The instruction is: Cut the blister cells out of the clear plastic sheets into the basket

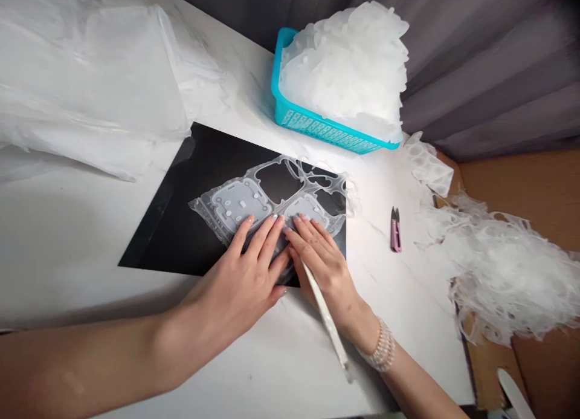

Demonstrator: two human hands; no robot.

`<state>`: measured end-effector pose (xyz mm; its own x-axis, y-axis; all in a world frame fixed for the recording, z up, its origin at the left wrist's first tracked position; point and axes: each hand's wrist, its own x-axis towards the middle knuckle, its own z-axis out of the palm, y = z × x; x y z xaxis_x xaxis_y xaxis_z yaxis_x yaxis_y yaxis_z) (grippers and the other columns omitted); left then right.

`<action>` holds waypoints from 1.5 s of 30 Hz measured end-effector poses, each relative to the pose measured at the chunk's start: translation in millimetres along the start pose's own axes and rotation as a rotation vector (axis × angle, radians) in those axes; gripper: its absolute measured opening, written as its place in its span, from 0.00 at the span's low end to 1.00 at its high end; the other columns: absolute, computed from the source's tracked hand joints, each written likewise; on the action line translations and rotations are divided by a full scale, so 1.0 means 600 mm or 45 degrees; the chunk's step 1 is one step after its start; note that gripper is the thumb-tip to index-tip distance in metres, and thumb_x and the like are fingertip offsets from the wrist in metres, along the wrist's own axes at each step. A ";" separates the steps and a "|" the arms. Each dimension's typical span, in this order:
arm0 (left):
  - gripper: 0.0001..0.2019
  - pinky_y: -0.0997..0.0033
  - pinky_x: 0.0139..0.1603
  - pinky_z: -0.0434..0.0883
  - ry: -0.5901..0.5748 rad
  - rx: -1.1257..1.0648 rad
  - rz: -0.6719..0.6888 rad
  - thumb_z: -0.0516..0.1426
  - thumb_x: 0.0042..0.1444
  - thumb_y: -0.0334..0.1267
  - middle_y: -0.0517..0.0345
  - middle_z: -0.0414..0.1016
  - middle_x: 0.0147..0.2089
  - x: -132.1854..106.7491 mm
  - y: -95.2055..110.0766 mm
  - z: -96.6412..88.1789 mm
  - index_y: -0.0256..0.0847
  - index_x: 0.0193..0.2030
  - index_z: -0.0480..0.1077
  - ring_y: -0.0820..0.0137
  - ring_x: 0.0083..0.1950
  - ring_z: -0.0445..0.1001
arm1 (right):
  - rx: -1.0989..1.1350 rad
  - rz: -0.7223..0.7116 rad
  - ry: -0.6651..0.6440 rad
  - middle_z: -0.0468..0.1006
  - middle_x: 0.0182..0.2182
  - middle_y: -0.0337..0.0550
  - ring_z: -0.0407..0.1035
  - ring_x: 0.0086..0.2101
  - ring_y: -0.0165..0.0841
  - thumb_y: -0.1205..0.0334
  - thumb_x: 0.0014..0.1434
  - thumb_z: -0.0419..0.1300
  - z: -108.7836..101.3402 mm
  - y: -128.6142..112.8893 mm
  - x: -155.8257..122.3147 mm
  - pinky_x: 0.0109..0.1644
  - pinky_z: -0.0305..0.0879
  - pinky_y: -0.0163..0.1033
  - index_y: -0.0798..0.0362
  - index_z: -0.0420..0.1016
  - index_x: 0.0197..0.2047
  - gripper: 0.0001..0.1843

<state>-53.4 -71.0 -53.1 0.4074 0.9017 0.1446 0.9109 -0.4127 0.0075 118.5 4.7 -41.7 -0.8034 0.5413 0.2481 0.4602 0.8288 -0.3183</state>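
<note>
A translucent silicone sheet [254, 204] with moulded pads and torn webbing lies on a black mat [181, 225]. My left hand [244, 274] rests flat on its near edge, fingers stretched out and together. My right hand [321, 259] lies beside it, fingertips pressing the sheet's right pad. A thin white stick-like tool [328, 319] is tucked under my right thumb and runs back along the wrist, which wears a pearl bracelet [383, 349].
A teal basket [290, 113] heaped with translucent pieces stands behind the mat. Pink thread snips [396, 228] lie to the right. A fluffy pile of trimmed scraps [507, 280] sits at the right edge. Plastic bags [90, 86] fill the far left.
</note>
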 end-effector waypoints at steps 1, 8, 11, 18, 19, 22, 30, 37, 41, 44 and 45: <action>0.31 0.40 0.68 0.53 0.002 -0.004 0.000 0.53 0.63 0.52 0.25 0.54 0.70 0.000 -0.001 0.000 0.27 0.64 0.65 0.43 0.71 0.54 | -0.030 -0.011 -0.040 0.70 0.60 0.62 0.59 0.64 0.46 0.73 0.67 0.49 -0.001 -0.003 0.000 0.66 0.60 0.61 0.59 0.62 0.65 0.23; 0.33 0.40 0.69 0.51 0.005 -0.016 0.000 0.53 0.62 0.53 0.27 0.52 0.71 0.000 -0.002 0.007 0.27 0.65 0.63 0.44 0.72 0.52 | -0.101 -0.019 -0.100 0.68 0.61 0.63 0.57 0.65 0.46 0.71 0.68 0.47 -0.005 -0.012 0.001 0.65 0.61 0.61 0.61 0.60 0.66 0.24; 0.34 0.40 0.69 0.51 0.004 -0.008 -0.006 0.52 0.63 0.54 0.28 0.52 0.71 -0.001 -0.001 0.009 0.27 0.65 0.62 0.44 0.72 0.52 | -0.119 0.013 -0.088 0.67 0.61 0.65 0.59 0.64 0.48 0.71 0.68 0.47 -0.005 -0.011 0.000 0.63 0.63 0.61 0.62 0.61 0.65 0.23; 0.38 0.41 0.70 0.51 -0.020 0.047 0.013 0.51 0.62 0.55 0.25 0.52 0.71 -0.005 -0.001 0.009 0.21 0.67 0.58 0.43 0.73 0.50 | -0.089 -0.001 -0.033 0.70 0.60 0.65 0.61 0.63 0.50 0.72 0.68 0.47 0.004 -0.015 0.001 0.61 0.66 0.61 0.61 0.63 0.65 0.24; 0.38 0.41 0.69 0.51 -0.024 0.049 0.012 0.51 0.62 0.54 0.25 0.52 0.71 -0.005 -0.001 0.009 0.21 0.68 0.57 0.43 0.73 0.50 | -0.036 0.000 -0.007 0.70 0.59 0.64 0.62 0.62 0.49 0.71 0.67 0.48 0.006 -0.015 0.002 0.61 0.66 0.60 0.61 0.64 0.65 0.24; 0.37 0.39 0.68 0.53 -0.033 0.047 0.002 0.51 0.63 0.53 0.26 0.51 0.71 -0.003 0.000 0.005 0.24 0.70 0.55 0.43 0.72 0.52 | 0.254 0.210 0.211 0.76 0.55 0.56 0.70 0.56 0.44 0.70 0.67 0.52 -0.004 0.004 0.001 0.60 0.70 0.54 0.55 0.71 0.60 0.20; 0.38 0.38 0.67 0.55 -0.053 -0.001 -0.013 0.53 0.63 0.53 0.28 0.51 0.72 0.000 0.001 0.003 0.28 0.71 0.52 0.44 0.71 0.54 | 1.197 1.178 0.764 0.81 0.26 0.43 0.80 0.34 0.34 0.63 0.61 0.63 -0.153 0.216 -0.087 0.46 0.78 0.36 0.50 0.82 0.37 0.05; 0.23 0.45 0.63 0.64 0.049 -0.386 -0.070 0.50 0.67 0.47 0.35 0.70 0.62 0.028 -0.021 -0.049 0.33 0.59 0.70 0.49 0.65 0.65 | 1.295 1.019 0.734 0.83 0.34 0.39 0.79 0.43 0.35 0.60 0.66 0.57 -0.140 0.132 -0.057 0.51 0.78 0.47 0.46 0.79 0.43 0.09; 0.32 0.64 0.46 0.75 -0.142 -1.471 -0.342 0.33 0.70 0.50 0.48 0.81 0.49 0.077 -0.047 -0.077 0.37 0.56 0.73 0.63 0.48 0.79 | 1.190 0.682 0.589 0.83 0.43 0.39 0.77 0.48 0.38 0.59 0.69 0.52 -0.141 0.020 -0.025 0.56 0.74 0.53 0.40 0.78 0.48 0.14; 0.41 0.65 0.43 0.76 -0.549 -2.318 -0.525 0.29 0.67 0.58 0.44 0.82 0.47 0.105 -0.061 -0.071 0.33 0.54 0.74 0.63 0.45 0.81 | 1.085 0.405 0.167 0.81 0.50 0.40 0.74 0.53 0.42 0.57 0.68 0.54 -0.147 -0.026 -0.024 0.58 0.71 0.55 0.38 0.77 0.52 0.13; 0.39 0.64 0.44 0.76 -0.636 -2.461 -0.581 0.33 0.66 0.60 0.43 0.81 0.48 0.109 -0.063 -0.068 0.33 0.53 0.74 0.62 0.46 0.80 | 1.010 0.388 0.130 0.81 0.50 0.40 0.74 0.53 0.41 0.57 0.68 0.54 -0.146 -0.028 -0.024 0.57 0.71 0.53 0.39 0.77 0.52 0.13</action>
<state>-63.7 -1.8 -3.8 0.5030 0.7685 -0.3955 -0.1720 0.5375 0.8256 155.2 -4.6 40.3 -0.6320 0.7662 0.1165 0.2194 0.3210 -0.9213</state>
